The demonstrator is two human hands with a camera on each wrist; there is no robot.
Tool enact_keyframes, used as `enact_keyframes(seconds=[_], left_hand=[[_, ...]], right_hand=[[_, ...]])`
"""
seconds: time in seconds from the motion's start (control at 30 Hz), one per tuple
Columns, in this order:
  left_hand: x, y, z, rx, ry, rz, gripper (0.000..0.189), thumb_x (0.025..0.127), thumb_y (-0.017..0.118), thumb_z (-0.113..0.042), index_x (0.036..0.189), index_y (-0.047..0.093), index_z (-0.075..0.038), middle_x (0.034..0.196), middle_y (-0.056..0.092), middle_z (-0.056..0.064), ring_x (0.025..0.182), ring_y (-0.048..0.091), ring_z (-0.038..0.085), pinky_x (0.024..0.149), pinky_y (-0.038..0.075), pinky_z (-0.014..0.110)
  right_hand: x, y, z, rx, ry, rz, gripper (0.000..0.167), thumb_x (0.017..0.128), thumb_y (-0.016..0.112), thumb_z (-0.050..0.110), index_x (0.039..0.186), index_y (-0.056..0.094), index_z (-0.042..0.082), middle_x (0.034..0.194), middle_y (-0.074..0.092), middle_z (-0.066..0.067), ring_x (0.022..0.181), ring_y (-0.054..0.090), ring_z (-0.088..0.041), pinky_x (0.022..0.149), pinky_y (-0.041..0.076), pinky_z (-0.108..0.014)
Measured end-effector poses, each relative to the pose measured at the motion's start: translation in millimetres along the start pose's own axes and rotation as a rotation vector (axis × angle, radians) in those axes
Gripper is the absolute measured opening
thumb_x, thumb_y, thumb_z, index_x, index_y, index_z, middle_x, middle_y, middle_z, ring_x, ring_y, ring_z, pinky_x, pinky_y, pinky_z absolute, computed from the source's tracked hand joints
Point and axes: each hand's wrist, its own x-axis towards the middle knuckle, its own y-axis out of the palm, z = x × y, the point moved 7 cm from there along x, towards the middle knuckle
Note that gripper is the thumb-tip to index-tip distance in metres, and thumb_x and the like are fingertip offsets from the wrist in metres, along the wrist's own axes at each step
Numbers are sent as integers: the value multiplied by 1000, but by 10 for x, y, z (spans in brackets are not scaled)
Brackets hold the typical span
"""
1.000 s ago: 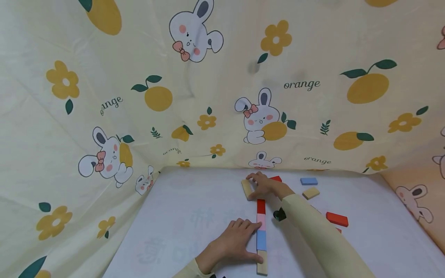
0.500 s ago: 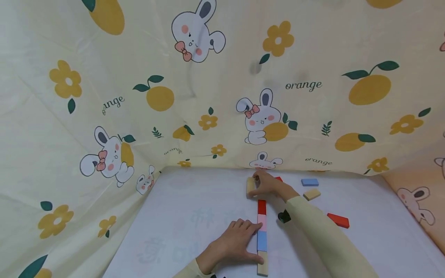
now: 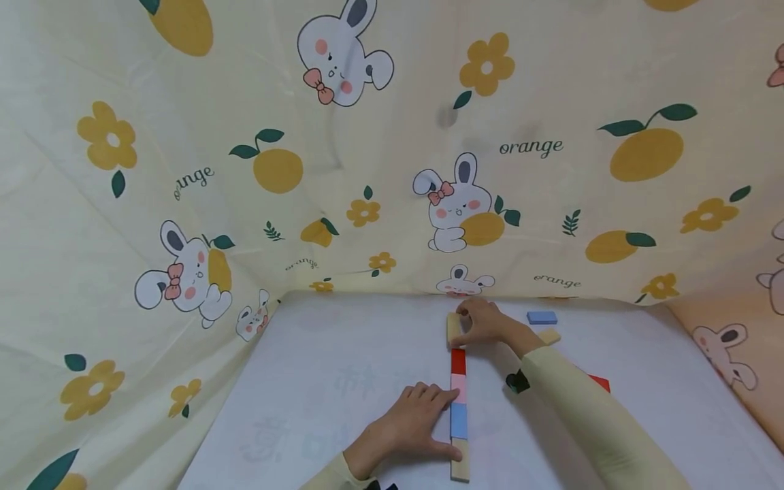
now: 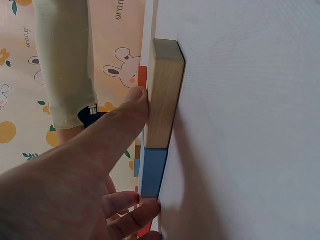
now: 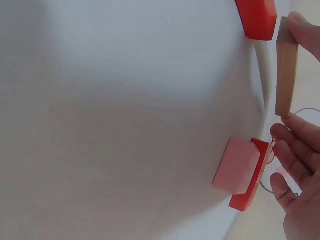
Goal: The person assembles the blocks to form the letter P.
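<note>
A straight row of blocks runs away from me on the white table: a plain wooden block (image 3: 460, 469) nearest, then blue (image 3: 459, 420), pink (image 3: 461, 384) and red (image 3: 458, 361). My left hand (image 3: 412, 423) lies along its left side, the thumb touching the plain block and the fingertips at the pink one. At the far end, my right hand (image 3: 492, 325) pinches another wooden block (image 3: 453, 329) lengthwise between thumb and fingertip, in line with the row. In the right wrist view this held block (image 5: 287, 75) appears close to the row's red block (image 5: 257, 19).
Right of the row lie a blue block (image 3: 542, 318), a wooden block (image 3: 550, 336) and a red block (image 3: 601, 383) partly behind the right sleeve (image 3: 588, 415). The right wrist view shows a pink block (image 5: 236, 165) against a red one (image 5: 246, 197). Patterned cloth (image 3: 367, 170) rises behind the table.
My right hand has carried the wooden block rightward and turned it from a slant to nearly straight, bringing it to the row's far end. The left hand and the row have stayed put.
</note>
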Motion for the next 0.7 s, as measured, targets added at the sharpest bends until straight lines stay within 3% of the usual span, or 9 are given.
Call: enact_keyframes(seconds=[0.27,0.5,0.7], left_hand=[[15,6,-2,6,-6,-3,106,83,70,-84,167,36,-29,148,55,-8,130,49,14,113,41,41],[2,15,-11,1,-22,12,106,82,71,-84,166,39,-29,146,56,-9,127,49,13,112,42,41],[-9,-9,-26,13,-15,2,105,82,72,-83,166,40,-28,146,56,-8,127,49,14,110,42,40]], right_hand=[[-73,-37,-8,-54,-39,4,88,76,88,67,134,64,5,124,63,-11,116,52,-31,109,42,-59],[-109,-12,-19,-88,-50,13,87,76,86,69,132,66,6,131,59,-14,129,47,-38,113,38,-68],[-137,-23,-3,-87,-48,3,81,78,88,65,129,66,6,131,57,-16,128,45,-39,109,40,-66]])
